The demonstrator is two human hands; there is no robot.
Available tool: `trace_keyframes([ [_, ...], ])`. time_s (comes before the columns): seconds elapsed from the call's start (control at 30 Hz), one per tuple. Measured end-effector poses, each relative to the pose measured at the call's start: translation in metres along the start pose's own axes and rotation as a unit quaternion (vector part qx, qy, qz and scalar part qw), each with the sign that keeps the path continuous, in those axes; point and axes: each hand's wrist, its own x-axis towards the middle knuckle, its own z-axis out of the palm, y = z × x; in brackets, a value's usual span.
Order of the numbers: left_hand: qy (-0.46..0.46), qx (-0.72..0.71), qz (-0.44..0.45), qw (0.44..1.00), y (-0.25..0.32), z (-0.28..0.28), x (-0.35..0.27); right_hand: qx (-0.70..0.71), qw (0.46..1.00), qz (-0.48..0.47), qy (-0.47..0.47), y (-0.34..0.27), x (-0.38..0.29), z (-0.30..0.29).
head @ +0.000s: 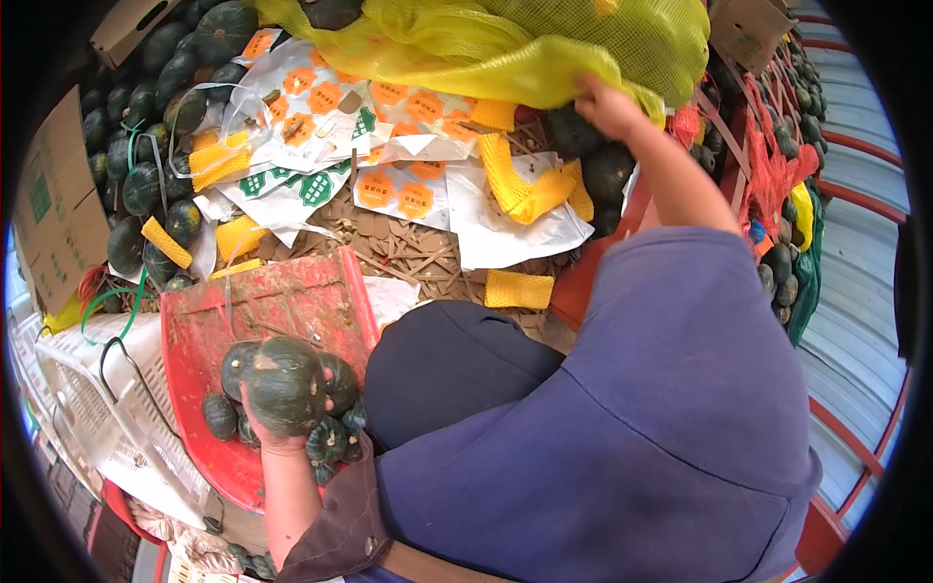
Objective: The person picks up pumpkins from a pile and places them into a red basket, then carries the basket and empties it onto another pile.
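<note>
My left hand (283, 437) grips a dark green kabocha squash (284, 385) from below. It is above a dirty red plastic scoop (191, 350). Smaller green squashes (326, 439) lie in the scoop, partly hidden by the held one. My right arm stretches forward, and my right hand (611, 109) pinches the edge of a yellow mesh net (554, 73). Below that hand sit dark green squashes (609, 173), partly in shadow.
Printed paper sheets (408, 109), yellow foam sleeves (536, 193) and cardboard scraps (386, 240) cover the floor ahead. Squashes (142, 188) are piled at left beside a cardboard box (62, 208). A white plastic crate (109, 408) stands left of the scoop. Red metal bars (867, 149) run along the right.
</note>
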Motion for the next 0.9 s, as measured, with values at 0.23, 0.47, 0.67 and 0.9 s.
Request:
trace_keyframes([
  [0.23, -0.017, -0.136, -0.066, 0.988, -0.018, -0.036, 0.000, -0.188, 0.975, 0.046, 0.107, -0.039, -0.028, 0.052],
  [0.47, -0.045, -0.148, -0.031, 0.987, -0.015, -0.042, 0.001, -0.140, 0.968, -0.025, 0.205, 0.003, -0.020, 0.042],
  [0.67, 0.023, -0.168, 0.046, 0.985, -0.013, -0.036, 0.000, 0.516, 0.849, 0.073, -0.080, -0.049, -0.030, 0.020],
  [0.9, -0.014, -0.129, 0.053, 0.990, -0.006, -0.032, 0.004, 0.682, 0.695, -0.070, -0.217, -0.177, -0.035, 0.049],
])
